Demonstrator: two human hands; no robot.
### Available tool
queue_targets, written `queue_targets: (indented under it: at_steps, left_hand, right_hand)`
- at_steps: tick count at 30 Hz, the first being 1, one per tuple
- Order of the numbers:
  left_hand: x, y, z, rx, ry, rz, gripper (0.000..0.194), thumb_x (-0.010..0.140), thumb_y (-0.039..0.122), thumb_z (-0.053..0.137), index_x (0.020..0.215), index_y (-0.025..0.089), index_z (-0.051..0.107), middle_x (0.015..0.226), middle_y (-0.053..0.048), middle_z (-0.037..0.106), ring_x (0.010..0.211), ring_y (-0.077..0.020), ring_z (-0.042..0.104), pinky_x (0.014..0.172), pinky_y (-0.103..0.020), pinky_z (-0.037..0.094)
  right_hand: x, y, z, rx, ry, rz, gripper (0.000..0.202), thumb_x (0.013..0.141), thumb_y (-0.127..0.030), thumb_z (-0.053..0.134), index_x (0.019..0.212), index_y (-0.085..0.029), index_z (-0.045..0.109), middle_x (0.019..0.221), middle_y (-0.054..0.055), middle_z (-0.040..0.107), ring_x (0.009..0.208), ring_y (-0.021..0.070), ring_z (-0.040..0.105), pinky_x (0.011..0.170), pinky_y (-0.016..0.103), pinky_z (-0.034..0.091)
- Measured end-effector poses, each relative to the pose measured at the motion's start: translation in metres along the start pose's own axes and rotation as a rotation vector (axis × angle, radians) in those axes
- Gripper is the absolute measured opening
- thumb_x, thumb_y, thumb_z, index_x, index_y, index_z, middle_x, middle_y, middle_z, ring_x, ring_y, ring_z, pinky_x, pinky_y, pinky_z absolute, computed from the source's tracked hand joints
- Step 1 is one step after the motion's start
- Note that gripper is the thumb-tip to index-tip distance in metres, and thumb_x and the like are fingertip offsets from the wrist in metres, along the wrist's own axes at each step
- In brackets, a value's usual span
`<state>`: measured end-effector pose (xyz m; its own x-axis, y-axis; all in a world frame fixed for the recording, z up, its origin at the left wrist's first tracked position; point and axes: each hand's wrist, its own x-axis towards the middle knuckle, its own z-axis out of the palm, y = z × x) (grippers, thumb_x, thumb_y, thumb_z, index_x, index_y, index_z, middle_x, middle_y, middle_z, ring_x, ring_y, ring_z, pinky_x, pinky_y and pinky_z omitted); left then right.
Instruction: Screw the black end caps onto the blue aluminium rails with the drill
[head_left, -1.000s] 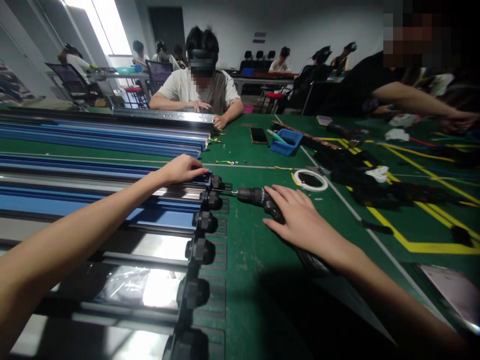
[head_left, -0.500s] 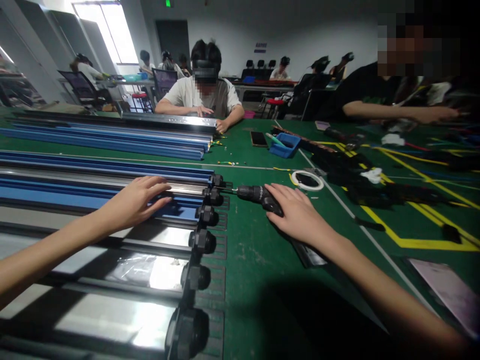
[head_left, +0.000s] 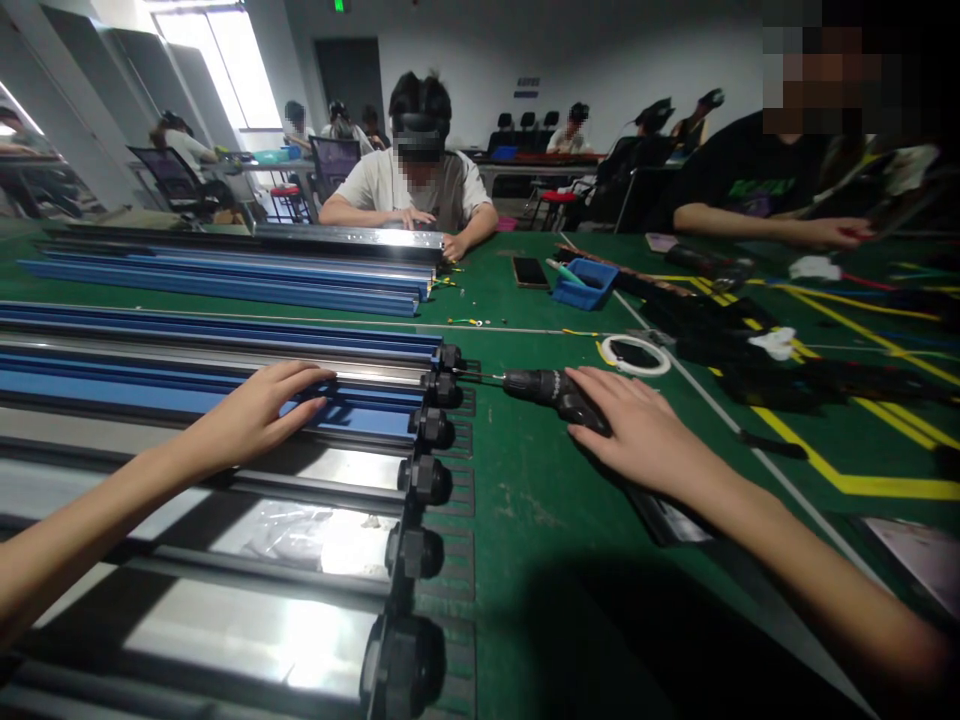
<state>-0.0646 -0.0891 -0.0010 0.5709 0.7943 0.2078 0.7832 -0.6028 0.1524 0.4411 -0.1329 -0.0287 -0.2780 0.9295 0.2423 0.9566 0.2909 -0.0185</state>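
Note:
My right hand is wrapped round a black power drill, its long thin bit pointing left. The bit's tip lies close to the black cable glands at the end of the rails; whether it touches anything there I cannot tell. My left hand, with fingers stretched and thumb apart, rests over a blue and silver metal rail. Its fingertips lie on or just above that rail. Nearer to me lie wider silver profiles, each with a cable gland at its right end.
Across the green table, a person bends over more blue rails. A phone, a blue bin and a white ring lie at centre right. Another person's arm reaches over dark parts and wires.
The view has shifted, so the table's contents appear farther right. Against the rails, my left hand has slid slightly left, and the drill in my right hand has drawn back a little rightward.

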Motion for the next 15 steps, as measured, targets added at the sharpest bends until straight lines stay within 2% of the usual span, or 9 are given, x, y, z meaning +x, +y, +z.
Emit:
queue_targets:
  at_steps: [7,10,12,13,15]
  left_hand:
    - [-0.001,-0.002,0.002,0.005,0.007,-0.011,0.053,0.101,0.053,0.043,0.144,0.027,0.056,0.140,-0.010,0.061,0.126,-0.0302,0.058,0.110,-0.040,0.045]
    - [0.000,-0.002,0.002,-0.005,0.003,-0.014,0.052,0.101,0.052,0.044,0.144,0.025,0.056,0.140,-0.011,0.060,0.126,-0.0298,0.058,0.110,-0.041,0.044]
    - [0.000,-0.001,0.002,-0.011,-0.012,-0.012,0.053,0.101,0.052,0.045,0.144,0.022,0.055,0.141,-0.012,0.059,0.127,-0.0293,0.057,0.111,-0.041,0.043]
    - [0.000,-0.001,0.001,-0.014,-0.020,-0.009,0.053,0.102,0.051,0.045,0.144,0.021,0.055,0.142,-0.013,0.058,0.128,-0.0292,0.056,0.112,-0.041,0.042]
    - [0.000,-0.001,0.001,-0.023,-0.031,-0.008,0.054,0.102,0.052,0.046,0.144,0.019,0.054,0.143,-0.014,0.057,0.130,-0.0296,0.055,0.113,-0.042,0.041]
  right_hand:
    - [-0.052,0.049,-0.006,0.019,0.019,0.044,0.072,0.089,-0.042,0.060,0.155,-0.024,0.040,0.154,0.015,0.051,0.137,0.0391,0.052,0.115,0.061,0.040]
    - [-0.063,0.060,-0.011,0.021,0.026,0.039,0.072,0.088,-0.043,0.062,0.155,-0.026,0.041,0.151,0.015,0.054,0.133,0.0416,0.055,0.113,0.061,0.042]
    - [-0.065,0.050,-0.020,0.024,0.076,0.038,0.071,0.087,-0.047,0.063,0.154,-0.029,0.043,0.149,0.015,0.056,0.131,0.0457,0.056,0.111,0.066,0.043]
    - [-0.065,0.038,-0.028,0.035,0.117,0.034,0.071,0.086,-0.050,0.064,0.152,-0.031,0.046,0.147,0.014,0.057,0.130,0.0479,0.056,0.109,0.070,0.043]
    - [-0.066,-0.002,-0.046,0.114,0.158,0.009,0.066,0.089,-0.051,0.064,0.150,-0.032,0.048,0.148,0.012,0.057,0.131,0.0452,0.056,0.110,0.067,0.045]
